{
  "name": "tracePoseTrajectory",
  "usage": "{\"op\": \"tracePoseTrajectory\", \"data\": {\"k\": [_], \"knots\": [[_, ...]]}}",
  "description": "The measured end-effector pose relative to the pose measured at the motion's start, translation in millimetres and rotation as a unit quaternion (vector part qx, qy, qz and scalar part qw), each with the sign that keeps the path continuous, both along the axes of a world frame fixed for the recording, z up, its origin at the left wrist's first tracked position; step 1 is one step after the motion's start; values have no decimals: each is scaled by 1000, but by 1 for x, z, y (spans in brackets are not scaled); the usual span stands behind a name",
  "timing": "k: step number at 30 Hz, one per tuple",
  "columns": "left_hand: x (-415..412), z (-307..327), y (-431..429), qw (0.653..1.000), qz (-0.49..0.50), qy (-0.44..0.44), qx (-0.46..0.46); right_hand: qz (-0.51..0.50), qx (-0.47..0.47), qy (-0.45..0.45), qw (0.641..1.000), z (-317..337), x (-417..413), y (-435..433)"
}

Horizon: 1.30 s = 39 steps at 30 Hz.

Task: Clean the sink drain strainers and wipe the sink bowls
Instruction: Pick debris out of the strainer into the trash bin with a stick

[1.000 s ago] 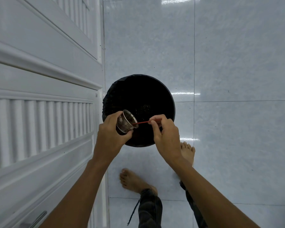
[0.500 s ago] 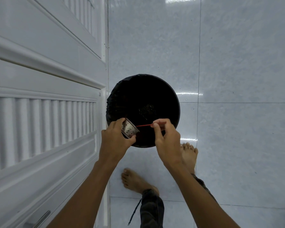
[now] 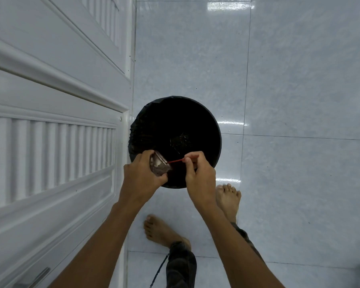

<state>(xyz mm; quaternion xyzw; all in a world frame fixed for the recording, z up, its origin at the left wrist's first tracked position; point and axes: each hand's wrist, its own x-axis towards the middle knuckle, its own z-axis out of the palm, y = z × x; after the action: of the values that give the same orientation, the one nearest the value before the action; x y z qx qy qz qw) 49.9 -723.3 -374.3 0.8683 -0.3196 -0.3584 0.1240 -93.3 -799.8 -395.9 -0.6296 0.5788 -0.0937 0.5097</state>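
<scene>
I stand over a round black bin (image 3: 206, 121) on the floor. My left hand (image 3: 141, 179) grips a small perforated metal drain strainer (image 3: 159, 165), tilted on its side over the bin's near rim. My right hand (image 3: 200, 175) pinches a thin red stick (image 3: 176, 161) whose tip reaches into the strainer's mouth. Some dark scraps lie at the bottom of the bin. No sink is in view.
A white panelled door (image 3: 50, 121) fills the left side, with a metal handle (image 3: 32, 279) low down. Glossy pale floor tiles (image 3: 289, 80) spread to the right and ahead. My bare feet (image 3: 160, 231) stand just behind the bin.
The strainer has turned in my left hand, its mouth now angled more towards the bin. The red stick stays at its opening. My view has shifted slightly.
</scene>
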Motion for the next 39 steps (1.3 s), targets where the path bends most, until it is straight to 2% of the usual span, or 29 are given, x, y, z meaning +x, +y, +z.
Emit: {"op": "tracePoseTrajectory", "data": {"k": [2, 4, 9, 12, 17, 19, 21, 23, 27, 32, 39], "knots": [[3, -2, 3, 1000, 6, -8, 9, -52, 2, 26, 998, -1, -6, -9], [7, -2, 6, 1000, 18, 1, 13, -74, 14, 10, 997, -1, -13, -15], [12, 0, 8, 998, 37, 40, -21, -33, 112, -80, 990, 3, -24, -11], [12, -1, 7, 996, 47, 65, -43, -47, 137, -76, 987, 2, -24, -9], [12, -3, 7, 996, 47, 63, -46, -147, 96, -8, 984, -3, -18, -27], [11, -4, 7, 996, 52, 61, -46, -128, 92, -33, 987, -3, -19, -32], [9, -4, 8, 995, 58, 63, -48, -65, 93, -64, 991, 0, -18, -30], [6, -4, 7, 994, 61, 70, -55, -28, 77, -57, 995, 1, -17, -26], [0, -6, 7, 993, 66, 79, -59, -98, 56, -36, 993, -2, -18, -23], [-5, -13, 8, 993, 70, 67, -62, -14, 47, -64, 997, 0, -19, -12], [-7, -22, 8, 989, 110, 63, -74, -50, -19, -32, 998, 8, -22, -21]]}}
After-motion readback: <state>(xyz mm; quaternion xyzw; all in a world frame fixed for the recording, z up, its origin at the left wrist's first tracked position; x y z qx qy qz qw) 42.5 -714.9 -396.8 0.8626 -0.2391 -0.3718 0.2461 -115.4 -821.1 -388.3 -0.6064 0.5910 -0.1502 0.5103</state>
